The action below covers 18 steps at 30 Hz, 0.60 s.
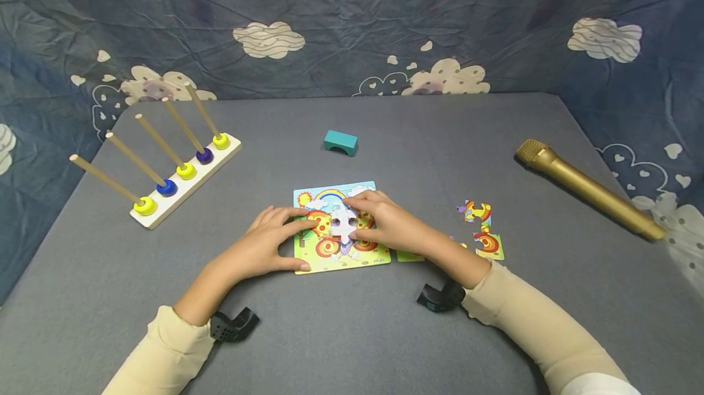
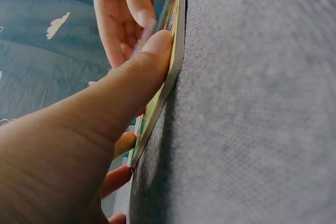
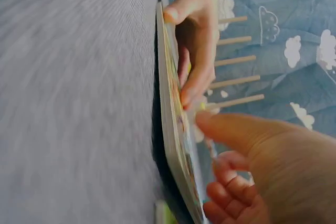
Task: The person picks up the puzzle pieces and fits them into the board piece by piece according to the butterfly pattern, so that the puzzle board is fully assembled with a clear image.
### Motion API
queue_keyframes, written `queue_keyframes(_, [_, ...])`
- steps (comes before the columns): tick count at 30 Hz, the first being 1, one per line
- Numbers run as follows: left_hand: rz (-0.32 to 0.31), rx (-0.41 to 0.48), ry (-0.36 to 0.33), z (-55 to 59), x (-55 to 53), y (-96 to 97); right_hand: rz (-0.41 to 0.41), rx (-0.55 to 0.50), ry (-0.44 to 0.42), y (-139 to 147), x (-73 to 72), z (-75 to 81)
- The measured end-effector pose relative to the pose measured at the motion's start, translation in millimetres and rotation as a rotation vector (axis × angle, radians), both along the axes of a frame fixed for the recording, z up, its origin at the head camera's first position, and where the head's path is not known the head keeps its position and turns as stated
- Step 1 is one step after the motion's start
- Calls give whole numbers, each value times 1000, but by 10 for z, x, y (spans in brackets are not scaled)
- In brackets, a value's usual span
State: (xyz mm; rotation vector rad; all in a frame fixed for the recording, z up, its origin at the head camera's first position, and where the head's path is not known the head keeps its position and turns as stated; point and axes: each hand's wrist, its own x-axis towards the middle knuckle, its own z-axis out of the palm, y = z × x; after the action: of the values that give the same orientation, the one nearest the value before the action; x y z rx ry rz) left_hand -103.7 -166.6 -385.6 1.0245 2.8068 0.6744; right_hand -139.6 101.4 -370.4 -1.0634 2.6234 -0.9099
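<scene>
The pale puzzle piece (image 1: 344,222) is pinched between the thumb and fingers of my right hand (image 1: 387,221), over the middle of the picture board (image 1: 379,255). I'd expect it light, stiff and a bit slick on its face, its knobs the likeliest parts to bend, so its edges are the place to hold. My left hand (image 1: 266,242) rests on the board's left side, fingers spread apart, crowding the middle a little. A green piece (image 1: 409,257) lies just beside the board, near my right forearm (image 1: 459,260); more loose pieces (image 1: 489,246) lie farther right. Well apart on the desk (image 1: 308,346) are a teal block (image 1: 341,140), a peg rack (image 1: 187,187) and a gold microphone (image 1: 594,188)
</scene>
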Motion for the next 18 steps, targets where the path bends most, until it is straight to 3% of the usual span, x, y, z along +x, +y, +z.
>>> queue_keyframes(10, [-52,55,-30,-23,-4,73,13,85,13,-132,-62,-47])
queue_keyframes(18, [-69,3,57,-44,31,96,4,109,-18,-162,-73,-7])
